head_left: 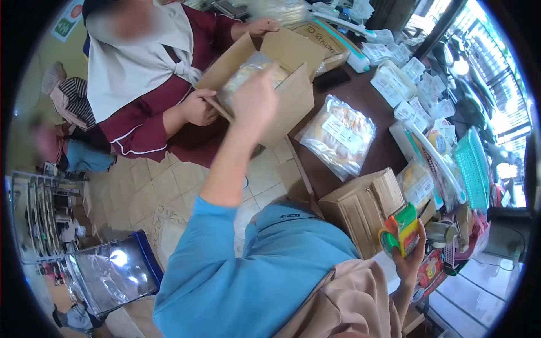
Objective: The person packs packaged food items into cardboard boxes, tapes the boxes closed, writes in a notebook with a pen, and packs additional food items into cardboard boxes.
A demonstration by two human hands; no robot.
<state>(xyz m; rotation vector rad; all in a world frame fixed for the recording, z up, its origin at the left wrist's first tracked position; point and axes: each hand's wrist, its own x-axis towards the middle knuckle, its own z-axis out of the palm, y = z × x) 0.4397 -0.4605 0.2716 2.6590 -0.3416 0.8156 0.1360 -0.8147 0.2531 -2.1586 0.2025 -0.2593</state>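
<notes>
Head view of two people at a table (304, 121). The left hand (256, 101) extends over an open box (296, 104), its flaps raised; the fingers are blurred, so whether they are spread, closed or in contact with anything cannot be told. The right hand (408, 256), low and to the right, is closed around a green, yellow and orange tape dispenser (403, 231), held beside a closed box (352, 211) at the table's near end. The open box lies tilted at the table's far left corner, steadied by a co-worker's two hands, one at its far edge and one at its near left edge; a clear bag (245, 76) shows inside. On the table, between the two boxes, rests a labelled pack (341, 135) in clear plastic. A dark phone (331, 80) lies beyond it.
</notes>
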